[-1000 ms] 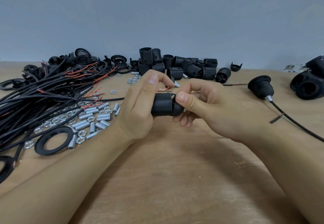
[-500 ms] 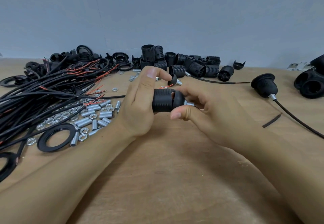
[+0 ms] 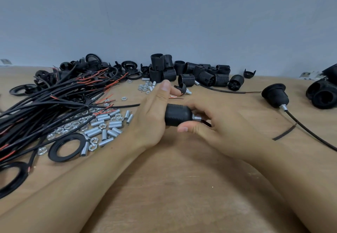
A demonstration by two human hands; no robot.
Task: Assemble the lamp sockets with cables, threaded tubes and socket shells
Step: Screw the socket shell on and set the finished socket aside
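Head view. Left hand wraps a black plastic lamp socket, fingers curled round its ribbed, threaded end, thumb up along the top. Socket lies sideways above the middle of the tabletop, held off the surface; smooth rounded cap end faces right, with a short shiny threaded tube sticking out of it. Right hand sits at that tube end: thumb stretched under the cap, fingers curled behind the tube. Whether those fingers pinch the tube or the dark cable stub beside it, cannot tell.

Tabletop is matte tan wood with faint grain. Along the left edge, a loose bundle of black sheathed cables, glossy, with bare red inner wires fanning out at the far ends. Near side of the bundle: a scatter of silver threaded tubes, small cylinders, mixed with silver hex nuts. A flat black ring lies just beside them, another ring at the left edge, cut off.

Along the far edge, a heap of black ribbed socket shells, some upright, some tipped over, with black caps and rings piled to their left. A second small cluster of nuts and tubes lies just in front. Toward the right edge, a finished socket with flared skirt, metal tube and black cable trailing off right; a dark flat strip lies near that cable. More black shells at the far right corner.

No readable writing or brand marks.
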